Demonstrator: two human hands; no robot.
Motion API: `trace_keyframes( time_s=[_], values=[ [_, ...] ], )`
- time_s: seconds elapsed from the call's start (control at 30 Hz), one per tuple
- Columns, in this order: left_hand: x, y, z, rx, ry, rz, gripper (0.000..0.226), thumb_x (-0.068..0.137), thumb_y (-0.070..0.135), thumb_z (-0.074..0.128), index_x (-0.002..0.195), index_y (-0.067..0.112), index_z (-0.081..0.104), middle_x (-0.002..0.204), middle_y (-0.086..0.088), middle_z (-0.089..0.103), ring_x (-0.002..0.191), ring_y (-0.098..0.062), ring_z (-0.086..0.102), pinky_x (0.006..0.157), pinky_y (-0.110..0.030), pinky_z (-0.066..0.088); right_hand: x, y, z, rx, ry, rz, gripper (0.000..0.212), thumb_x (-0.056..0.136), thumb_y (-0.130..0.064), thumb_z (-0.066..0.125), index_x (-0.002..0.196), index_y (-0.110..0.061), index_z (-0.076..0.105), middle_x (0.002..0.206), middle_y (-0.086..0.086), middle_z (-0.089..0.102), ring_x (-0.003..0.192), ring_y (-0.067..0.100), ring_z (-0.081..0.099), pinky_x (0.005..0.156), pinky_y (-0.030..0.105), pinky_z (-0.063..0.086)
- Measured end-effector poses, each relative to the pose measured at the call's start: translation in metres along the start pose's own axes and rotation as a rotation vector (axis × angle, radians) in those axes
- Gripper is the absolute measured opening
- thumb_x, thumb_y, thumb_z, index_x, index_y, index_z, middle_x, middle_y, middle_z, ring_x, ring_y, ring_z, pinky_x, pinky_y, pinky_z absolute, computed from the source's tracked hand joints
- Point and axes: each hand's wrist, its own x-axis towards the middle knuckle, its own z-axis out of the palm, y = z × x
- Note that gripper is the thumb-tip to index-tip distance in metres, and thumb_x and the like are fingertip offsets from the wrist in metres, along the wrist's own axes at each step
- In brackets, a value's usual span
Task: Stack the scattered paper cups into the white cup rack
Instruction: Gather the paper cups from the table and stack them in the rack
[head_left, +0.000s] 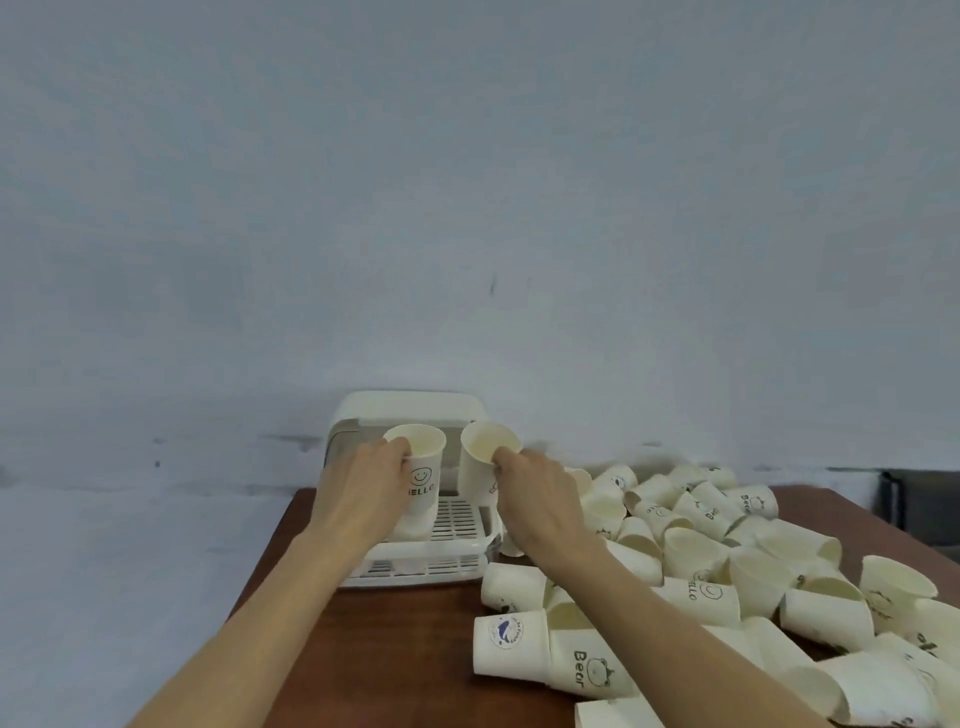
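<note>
- A cream paper cup printed with a smiley face and "HELLO" (422, 480) is held upright, mouth up, just left of the frame's centre, above the slatted tray of the white plastic cup rack (457, 519).
- It appears to be seated in another cup below it, so a short stack may already be started on the tray; this is hard to confirm.
- The cup is gripped at its upper wall by the left hand (363, 493), whose fingers are curled round its far-left side.
- A second plain cream paper cup (483, 462) is held just right of the first, tilted with its mouth toward the camera, not touching the first.
- It is pinched near the rim by the right hand (535, 493), thumb and fingers closed on the wall.
- The step in hand is judged to be nesting: the tilted cup would next have to be turned upright, aligned over the open mouth of the "HELLO" cup and pressed in lightly, so that thin walls are not crushed.
- The rack's domed lid (410, 410) is raised behind both cups.
- A large heap of scattered paper cups (727, 561) lies on its sides across the lower right of the frame on the brown wooden table (415, 649); most of the task is judged undone.
</note>
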Motion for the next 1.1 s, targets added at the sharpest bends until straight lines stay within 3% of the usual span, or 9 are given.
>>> trace_keyframes(
  time_s=[0.13, 0.23, 0.47, 0.67, 0.93, 1.1],
  values=[
    [0.019, -0.014, 0.0, 0.006, 0.04, -0.008, 0.018, 0.096, 0.023, 0.041, 0.094, 0.02, 0.059, 0.093, 0.0, 0.061, 0.085, -0.024, 0.057, 0.063, -0.034, 0.044, 0.021, 0.002, 0.009, 0.051, 0.038, 0.001, 0.019, 0.093, -0.01, 0.043, 0.105, -0.014, 0.058, 0.091, 0.006, 0.057, 0.075, 0.029, 0.054, 0.058, 0.036, 0.039],
    [0.034, -0.024, 0.001, 0.029, 0.068, -0.058, 0.02, 0.097, 0.024, 0.039, 0.095, 0.017, 0.058, 0.093, -0.002, 0.062, 0.085, -0.028, 0.059, 0.066, -0.037, 0.047, 0.036, -0.001, 0.014, 0.067, 0.061, -0.018, 0.019, 0.093, -0.011, 0.044, 0.105, -0.014, 0.059, 0.088, 0.004, 0.055, 0.069, 0.024, 0.046, 0.057, 0.033, 0.035],
    [0.049, -0.048, 0.011, 0.107, 0.093, -0.123, 0.022, 0.098, 0.021, 0.038, 0.102, 0.014, 0.059, 0.099, -0.006, 0.061, 0.085, -0.033, 0.06, 0.062, -0.034, 0.038, 0.073, -0.024, 0.042, 0.217, 0.085, -0.038, 0.023, 0.098, -0.019, 0.04, 0.107, -0.014, 0.061, 0.091, 0.007, 0.06, 0.082, 0.03, 0.055, 0.062, 0.037, 0.042],
    [0.048, -0.067, 0.02, 0.119, 0.075, -0.122, 0.023, 0.098, 0.024, 0.038, 0.104, 0.014, 0.059, 0.1, -0.005, 0.062, 0.086, -0.032, 0.06, 0.064, -0.036, 0.042, 0.078, -0.043, 0.075, 0.163, -0.088, -0.096, 0.016, 0.09, -0.007, 0.042, 0.097, -0.011, 0.056, 0.091, 0.011, 0.06, 0.082, 0.036, 0.059, 0.059, 0.037, 0.039],
    [0.042, -0.078, 0.034, 0.104, 0.014, -0.087, 0.022, 0.098, 0.022, 0.038, 0.104, 0.016, 0.058, 0.099, -0.003, 0.061, 0.083, -0.029, 0.06, 0.064, -0.036, 0.047, 0.062, -0.054, 0.081, -0.009, -0.27, -0.11, 0.02, 0.088, 0.002, 0.04, 0.101, -0.007, 0.052, 0.107, 0.015, 0.058, 0.095, 0.036, 0.059, 0.063, 0.036, 0.035],
    [0.033, -0.081, 0.041, 0.138, -0.048, -0.094, 0.019, 0.097, 0.02, 0.039, 0.101, 0.018, 0.058, 0.098, -0.002, 0.061, 0.086, -0.028, 0.061, 0.064, -0.035, 0.043, 0.055, -0.057, 0.09, 0.005, -0.29, -0.095, 0.021, 0.088, 0.0, 0.041, 0.104, -0.008, 0.05, 0.108, 0.014, 0.057, 0.092, 0.035, 0.061, 0.064, 0.039, 0.04]
  ],
)
